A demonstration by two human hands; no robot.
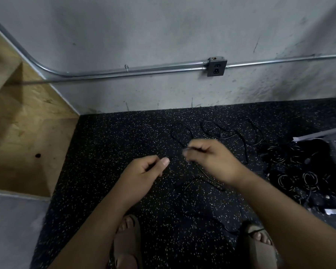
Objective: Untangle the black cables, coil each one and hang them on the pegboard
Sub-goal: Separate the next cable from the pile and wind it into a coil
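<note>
Workshop: concrete wall (163, 35), exposed conduit (144, 71).

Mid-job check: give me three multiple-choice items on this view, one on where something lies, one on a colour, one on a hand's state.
1. Where does the pile of coiled cables lie?
A. on the floor at the person's right
B. on the wooden structure
C. hung over the wall pipe

2. What colour is the floor?
A. plain grey
B. black with pale specks
C. bare wood

3. What is the right hand doing?
A. resting flat on the floor
B. hanging idle
C. pinching a black cable

Answers:
1 A, the dark coils sit low at the right edge of the view.
2 B, light flecks cover the dark surface.
3 C, its fingertips close on the cable's end while the rest trails down to the floor.
</note>
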